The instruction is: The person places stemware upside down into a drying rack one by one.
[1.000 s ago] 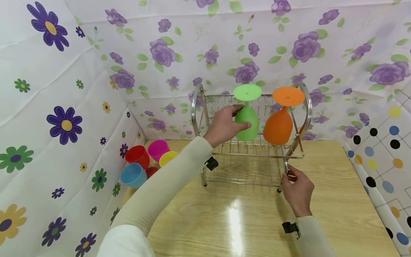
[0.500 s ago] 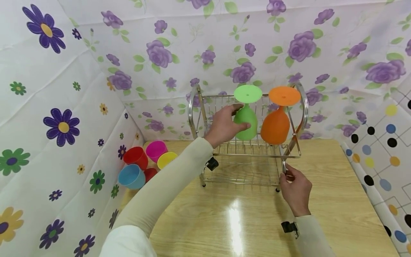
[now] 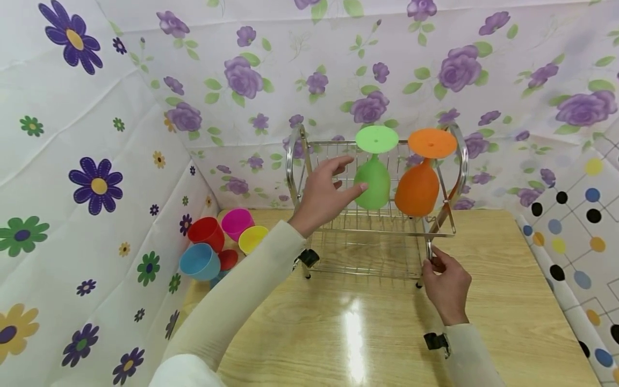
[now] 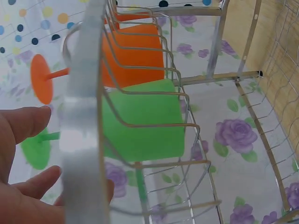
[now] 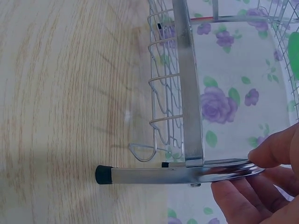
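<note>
An upside-down green goblet (image 3: 373, 184) stands on the upper tier of a metal dish rack (image 3: 367, 231). Beside it, to the right, an orange goblet (image 3: 418, 189) is also upside down and leans slightly. My left hand (image 3: 320, 198) is just left of the green goblet, fingers spread and holding nothing; in the left wrist view a gap shows between the fingers and the green goblet (image 4: 147, 121). Lower down on the right, my right hand (image 3: 447, 286) grips the rack's front leg. The right wrist view shows thumb and fingers pinching the curved metal tube (image 5: 224, 171).
Several cups stand at the table's left: a blue cup (image 3: 200, 262), a red cup (image 3: 206, 234), a pink cup (image 3: 237, 223) and a yellow cup (image 3: 252, 239). The rack stands on a wooden table (image 3: 300, 333) near the flowered back wall (image 3: 285, 97).
My left hand has let go of the green goblet and drawn back to the left. The goblet stays on the rack. My right hand keeps its grip on the rack.
</note>
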Demonstrator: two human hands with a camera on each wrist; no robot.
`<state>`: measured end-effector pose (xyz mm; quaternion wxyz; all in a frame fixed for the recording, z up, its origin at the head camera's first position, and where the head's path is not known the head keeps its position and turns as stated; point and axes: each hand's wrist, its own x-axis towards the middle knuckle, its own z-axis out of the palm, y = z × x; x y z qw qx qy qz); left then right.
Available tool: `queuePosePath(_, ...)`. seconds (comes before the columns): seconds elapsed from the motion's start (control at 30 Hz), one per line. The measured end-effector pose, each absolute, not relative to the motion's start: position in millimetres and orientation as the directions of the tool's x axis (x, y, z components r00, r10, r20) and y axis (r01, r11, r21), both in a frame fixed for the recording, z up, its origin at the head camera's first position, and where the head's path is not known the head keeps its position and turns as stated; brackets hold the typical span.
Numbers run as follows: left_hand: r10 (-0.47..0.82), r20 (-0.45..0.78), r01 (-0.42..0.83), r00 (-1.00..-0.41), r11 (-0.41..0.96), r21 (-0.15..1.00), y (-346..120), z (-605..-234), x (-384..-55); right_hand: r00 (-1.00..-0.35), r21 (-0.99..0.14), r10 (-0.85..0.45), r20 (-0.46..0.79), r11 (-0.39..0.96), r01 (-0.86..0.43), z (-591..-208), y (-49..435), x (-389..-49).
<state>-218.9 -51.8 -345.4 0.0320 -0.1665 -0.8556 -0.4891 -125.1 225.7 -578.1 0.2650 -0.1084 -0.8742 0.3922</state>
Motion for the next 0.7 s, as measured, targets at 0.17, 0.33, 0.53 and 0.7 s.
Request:
queuePosePath(0.17,0.206,0.318,0.373,-0.926,0.361,0.854,-72,-345,-197,-0.836,-0.740,0.395,0.380,0.673,-0.018,-578,227,-125)
queuePosePath(0.33,0.141,0.406,0.430,-0.903,0.262,0.864,-94,-350,-170,-0.830,-0.738,0.391,0.396,0.673,-0.035,-579,227,-126)
queuePosePath(0.53,0.022,0.468,0.463,-0.884,0.185,0.867,-118,-370,-138,-0.834,-0.737,0.392,0.389,0.676,-0.026,-579,228,-129)
queuePosePath(0.7,-0.104,0.435,0.418,-0.895,0.148,0.896,-140,-393,-115,-0.836,-0.742,0.394,0.383,0.670,-0.025,-578,227,-130)
